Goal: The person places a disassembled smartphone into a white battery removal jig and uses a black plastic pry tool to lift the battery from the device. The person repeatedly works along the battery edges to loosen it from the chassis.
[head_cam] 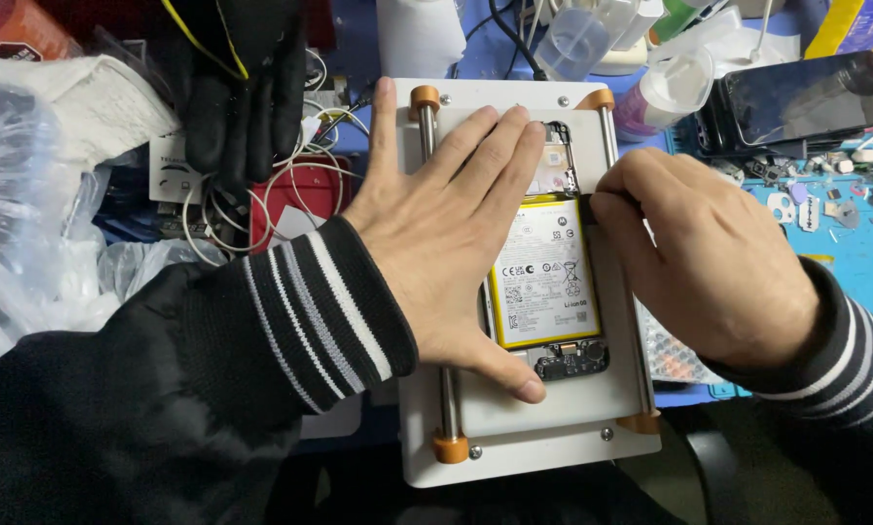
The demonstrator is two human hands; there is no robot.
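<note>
**A:** So what's being held down here? An opened phone (550, 282), back cover off, is laid on a white clamp plate (529, 442) between two metal rails with orange end caps. The yellow-edged battery is seen in the middle of it.

**B:** Yep. The left hand (446, 238) is spread flat and released, fingers pressed over the phone's left side and top, thumb down near the bottom board. Nothing is gripped by it.

**A:** And the right hand (713, 258)?

**B:** It's curled at the phone's right edge, fingertips pinched on something small and dark (too hidden to be told). A second dark phone (796, 97) is lying on the blue mat (859, 258), well apart.
</note>
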